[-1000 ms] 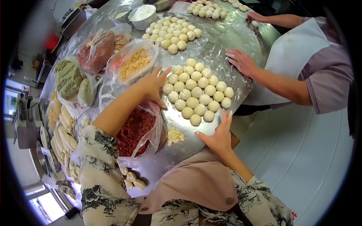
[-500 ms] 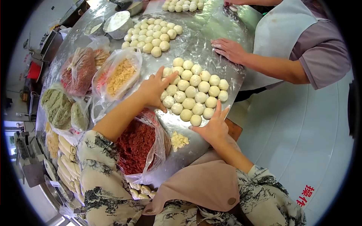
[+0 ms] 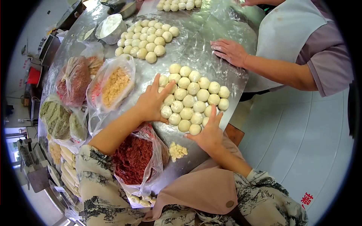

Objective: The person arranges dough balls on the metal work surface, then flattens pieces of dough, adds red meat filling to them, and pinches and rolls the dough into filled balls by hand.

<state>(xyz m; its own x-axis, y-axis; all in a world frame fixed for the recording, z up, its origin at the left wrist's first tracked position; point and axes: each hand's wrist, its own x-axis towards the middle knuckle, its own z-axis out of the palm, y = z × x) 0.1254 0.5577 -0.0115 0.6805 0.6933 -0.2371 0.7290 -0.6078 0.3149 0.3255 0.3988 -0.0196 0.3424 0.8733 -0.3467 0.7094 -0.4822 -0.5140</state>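
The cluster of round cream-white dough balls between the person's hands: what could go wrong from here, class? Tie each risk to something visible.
1. The round cream-white dough balls lie close to the edge of the shiny metal table, so a hard push from the left hand might send some over.
2. The right hand appears to touch balls at the cluster's near corner, so too firm a squeeze could dent or squash them.
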